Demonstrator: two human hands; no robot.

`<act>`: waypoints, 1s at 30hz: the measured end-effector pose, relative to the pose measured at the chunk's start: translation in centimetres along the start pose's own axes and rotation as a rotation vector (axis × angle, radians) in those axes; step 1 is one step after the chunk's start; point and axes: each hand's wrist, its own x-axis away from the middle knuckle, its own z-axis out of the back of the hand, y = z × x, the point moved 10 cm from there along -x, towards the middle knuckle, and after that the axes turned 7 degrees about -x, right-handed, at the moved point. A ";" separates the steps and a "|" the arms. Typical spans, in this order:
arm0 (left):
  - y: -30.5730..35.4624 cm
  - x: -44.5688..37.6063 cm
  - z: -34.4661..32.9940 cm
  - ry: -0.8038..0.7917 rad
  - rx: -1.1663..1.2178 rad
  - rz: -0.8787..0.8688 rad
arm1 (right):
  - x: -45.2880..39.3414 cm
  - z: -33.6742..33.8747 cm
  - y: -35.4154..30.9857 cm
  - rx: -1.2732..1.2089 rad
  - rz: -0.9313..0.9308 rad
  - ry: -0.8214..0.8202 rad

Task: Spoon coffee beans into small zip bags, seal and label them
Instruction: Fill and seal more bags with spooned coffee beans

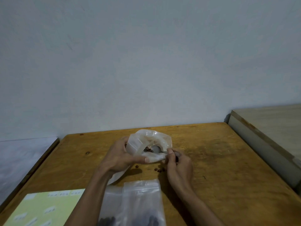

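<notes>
Beans (148,150) lie inside a crumpled plastic bag (150,139) above the worktop (219,160); left hand (120,158) fingers grip the bag's side. Right hand (178,167) fingers pinch a spoon (158,149) reaching into it. Loose beans (158,170) lie below, zip bags (138,204) nearer, label sheet (47,209) at left.

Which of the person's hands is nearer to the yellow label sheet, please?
Left. The left hand grips the large bag just up-right of the label sheet; the right hand holds the spoon farther right.
</notes>
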 end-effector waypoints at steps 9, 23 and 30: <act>2.7 0.7 0.1 -0.081 0.099 -0.090 | 0.9 -1.1 4.6 -0.470 -0.469 0.051; 1.8 1.0 -1.0 -0.179 0.131 -0.035 | 0.4 -2.1 5.3 -0.695 -0.644 0.034; 0.4 1.4 -1.0 -0.141 0.048 -0.005 | -0.8 -0.1 4.5 -0.667 -0.577 0.037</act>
